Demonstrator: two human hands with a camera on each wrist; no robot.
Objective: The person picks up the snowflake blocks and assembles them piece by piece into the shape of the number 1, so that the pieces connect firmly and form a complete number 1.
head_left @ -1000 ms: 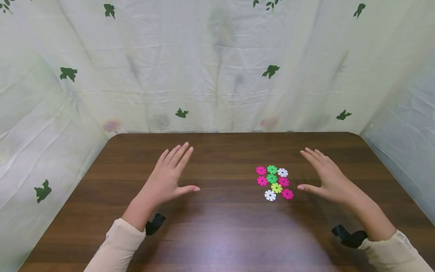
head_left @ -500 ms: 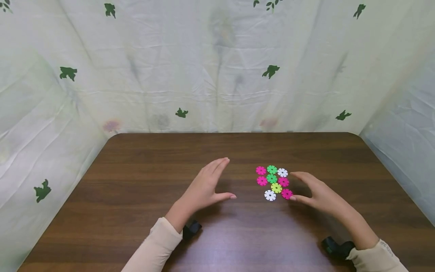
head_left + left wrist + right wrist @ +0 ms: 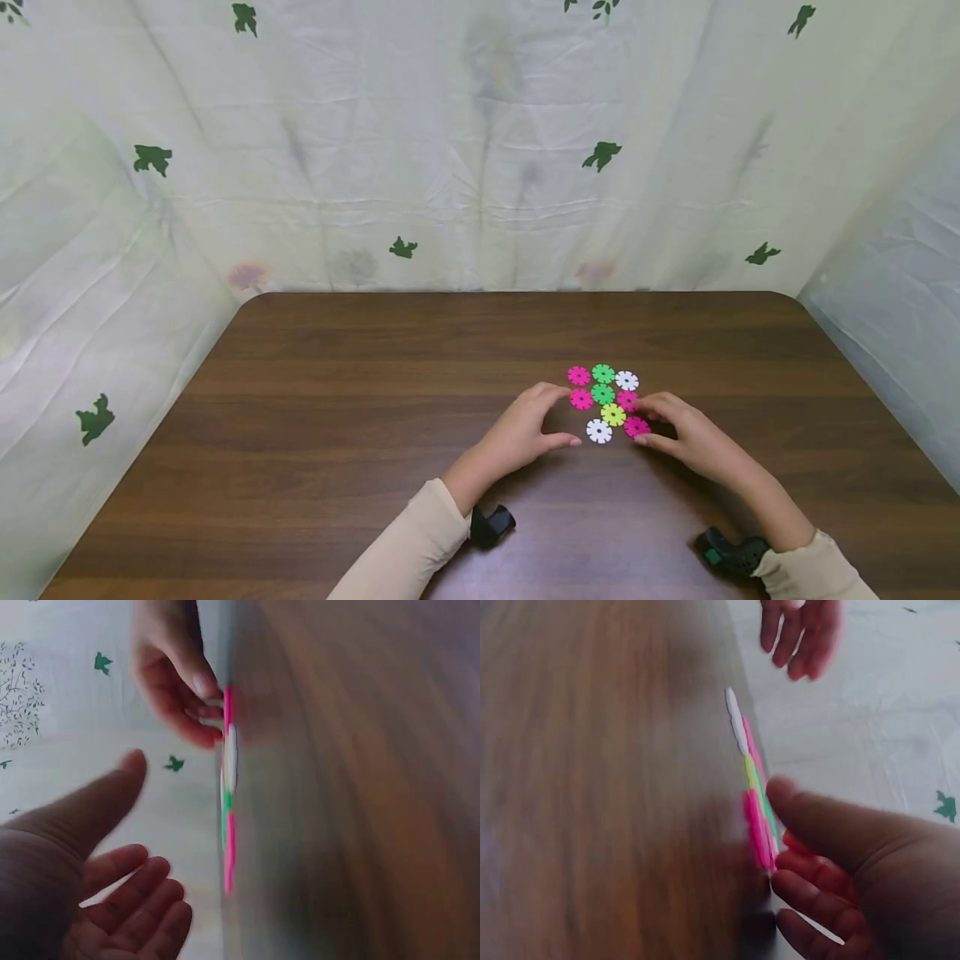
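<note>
Flat notched plastic discs lie close together on the table. A white disc (image 3: 598,431) is at the near end of the group, with a yellow disc (image 3: 613,414) and a pink disc (image 3: 637,427) beside it. Behind them are green discs (image 3: 603,393), another white disc (image 3: 627,381) and more pink ones. My left hand (image 3: 522,427) is at the group's left, fingers extended and thumb apart, holding nothing. On the other side, my right hand (image 3: 693,437) has its fingertips right at the right-hand pink discs, thumb spread from the fingers. Seen edge-on in the right wrist view, the pink discs (image 3: 757,829) sit by the thumb.
The brown wooden table (image 3: 337,400) extends around the discs on all sides. A pale cloth (image 3: 450,167) with green bird shapes hangs behind it and at both sides. Black wrist devices (image 3: 492,527) sit below each hand.
Both hands have come inward and lower toward the discs, the left travelling right and the right travelling left. The discs keep the same arrangement.
</note>
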